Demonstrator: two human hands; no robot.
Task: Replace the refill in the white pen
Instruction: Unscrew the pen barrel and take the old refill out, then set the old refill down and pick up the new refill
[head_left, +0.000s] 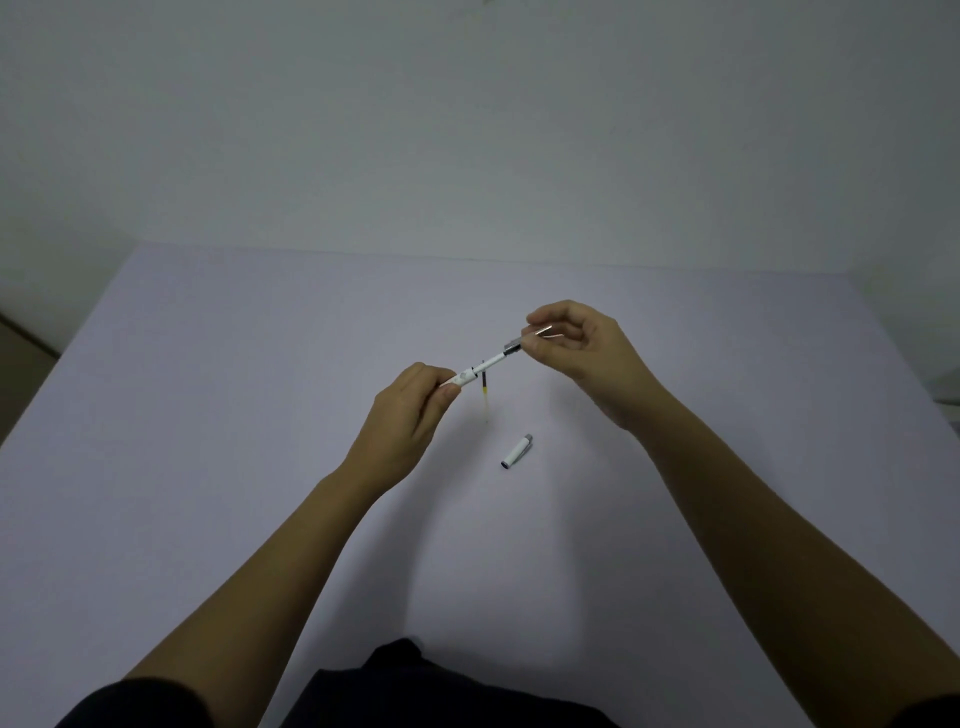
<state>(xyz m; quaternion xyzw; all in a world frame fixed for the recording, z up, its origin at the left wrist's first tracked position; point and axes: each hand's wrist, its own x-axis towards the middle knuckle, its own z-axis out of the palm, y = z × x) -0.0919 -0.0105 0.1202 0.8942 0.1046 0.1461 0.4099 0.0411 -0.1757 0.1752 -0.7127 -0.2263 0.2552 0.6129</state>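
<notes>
Desk (208, 441) of pale lilac carries a white pen cap (517, 452) and a thin refill (485, 387) near the hands. Left hand (410, 410) pinches the white pen (480, 367) by its lower end above the desk, while the right hand (576, 348) pinches the grey tip end; both grips are clenched on the pen.

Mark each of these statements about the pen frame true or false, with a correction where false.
1. The left hand grips one end of the white pen. True.
2. The pen cap is on the pen. False: it lies on the table, apart from both hands.
3. The right hand pinches the pen's other end. True.
4. A loose refill lies on the table under the pen. True.
5. Both hands rest flat on the table. False: both hold the pen.
</notes>
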